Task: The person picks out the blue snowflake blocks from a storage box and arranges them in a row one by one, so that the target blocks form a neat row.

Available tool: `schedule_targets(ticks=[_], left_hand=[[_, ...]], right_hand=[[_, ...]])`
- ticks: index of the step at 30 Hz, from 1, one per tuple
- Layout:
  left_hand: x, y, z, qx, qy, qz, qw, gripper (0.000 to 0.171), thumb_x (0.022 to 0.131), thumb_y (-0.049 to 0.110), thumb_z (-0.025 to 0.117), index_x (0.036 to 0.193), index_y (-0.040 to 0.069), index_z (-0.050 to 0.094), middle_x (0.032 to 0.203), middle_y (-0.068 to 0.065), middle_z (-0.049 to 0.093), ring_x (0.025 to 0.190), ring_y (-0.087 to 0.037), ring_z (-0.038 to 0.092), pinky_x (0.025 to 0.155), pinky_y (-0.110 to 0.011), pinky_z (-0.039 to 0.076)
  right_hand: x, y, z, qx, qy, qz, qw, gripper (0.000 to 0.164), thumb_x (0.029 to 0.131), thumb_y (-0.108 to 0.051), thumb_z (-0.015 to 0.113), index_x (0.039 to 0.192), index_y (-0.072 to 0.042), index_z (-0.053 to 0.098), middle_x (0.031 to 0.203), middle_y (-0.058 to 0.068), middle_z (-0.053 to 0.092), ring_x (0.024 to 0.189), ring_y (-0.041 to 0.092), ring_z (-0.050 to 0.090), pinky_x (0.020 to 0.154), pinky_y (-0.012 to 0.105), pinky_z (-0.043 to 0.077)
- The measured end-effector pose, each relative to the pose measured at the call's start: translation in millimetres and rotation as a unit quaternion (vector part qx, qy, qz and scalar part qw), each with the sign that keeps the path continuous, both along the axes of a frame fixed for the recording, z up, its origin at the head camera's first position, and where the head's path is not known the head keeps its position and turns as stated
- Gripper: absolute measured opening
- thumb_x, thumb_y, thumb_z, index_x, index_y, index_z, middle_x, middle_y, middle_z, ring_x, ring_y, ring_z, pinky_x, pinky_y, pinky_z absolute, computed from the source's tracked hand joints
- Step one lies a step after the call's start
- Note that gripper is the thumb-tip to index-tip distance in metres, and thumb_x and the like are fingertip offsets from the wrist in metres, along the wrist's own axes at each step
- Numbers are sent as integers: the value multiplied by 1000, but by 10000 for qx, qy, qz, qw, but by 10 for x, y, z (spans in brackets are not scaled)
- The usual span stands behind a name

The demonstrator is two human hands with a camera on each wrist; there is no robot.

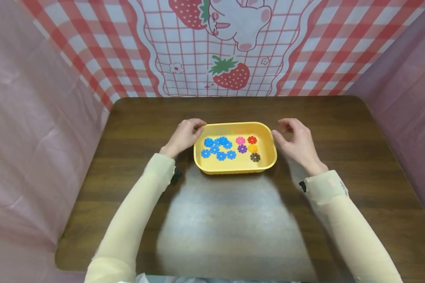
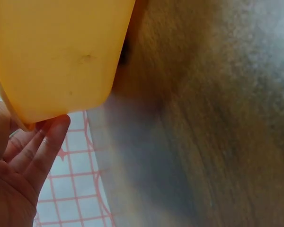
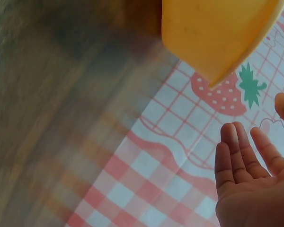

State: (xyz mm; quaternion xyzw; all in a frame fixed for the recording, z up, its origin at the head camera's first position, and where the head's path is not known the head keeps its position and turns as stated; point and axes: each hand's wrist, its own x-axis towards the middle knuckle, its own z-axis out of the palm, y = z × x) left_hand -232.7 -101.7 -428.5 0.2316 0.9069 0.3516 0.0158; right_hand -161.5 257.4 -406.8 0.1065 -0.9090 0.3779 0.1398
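Observation:
A yellow plastic basin point(image 1: 233, 171) stands on the table, holding a group of blue notched discs point(image 1: 214, 149) at its left. Toward its right lie single discs: pink point(image 1: 240, 140), purple point(image 1: 242, 149), red point(image 1: 252, 140), orange point(image 1: 253, 149) and dark brown point(image 1: 255, 157). With thumb and fingers on either side of the rim, my left hand point(image 1: 185, 135) pinches the basin's far left corner. My right hand point(image 1: 298, 143) is held beside the right end, fingers relaxed and holding nothing. In the right wrist view a gap separates those fingers point(image 3: 232, 156) from the basin point(image 3: 213, 38).
The brown wooden table point(image 1: 127, 220) reaches out around the basin. A red-and-white checked cloth point(image 1: 102, 47) with strawberry prints hangs at its far edge. Pink curtains point(image 1: 17, 137) hang on both sides.

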Motion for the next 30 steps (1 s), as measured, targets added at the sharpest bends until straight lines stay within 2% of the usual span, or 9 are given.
schedule_targets(ticks=[6,11,16,20,26,30], left_hand=[[99,-15,11,-74,-75,147,9998,23,97,7,62,118,0,68,112,-14,70,96,-23,64,87,-38,53],[189,-43,18,62,44,301,9995,21,95,5,63,113,-2,70,104,-14,71,91,-24,65,83,-38,54],[284,-95,22,158,-56,392,9991,21,93,5,62,112,-1,70,99,-13,72,87,-23,66,79,-36,54],[363,-156,27,239,-200,420,9986,22,93,5,62,112,-2,70,99,-13,72,87,-23,67,79,-36,55],[484,-190,33,352,-166,577,9976,19,93,4,62,108,-3,70,94,-13,72,83,-22,68,77,-35,55],[584,-180,44,275,-108,772,9966,18,93,2,61,108,-3,71,93,-13,72,82,-22,67,74,-34,56]], right_hand=[[42,-103,-8,85,-299,113,9995,43,89,-20,74,124,1,59,111,16,61,97,30,56,88,50,49],[39,-178,-23,113,-267,216,9993,43,87,-18,77,121,2,60,108,17,61,95,30,57,85,47,48],[61,-275,-28,148,-145,482,9986,43,84,-14,80,118,5,62,104,19,62,92,30,57,85,49,49],[91,-365,-43,169,-233,636,9976,44,84,-15,80,119,5,62,106,18,62,94,31,57,87,51,50],[105,-477,-86,239,-181,982,9947,42,81,-14,81,116,4,65,102,17,64,91,29,57,81,46,49],[97,-556,-115,391,-473,1302,9896,43,81,-14,81,117,4,66,102,15,64,91,30,57,80,48,50]])
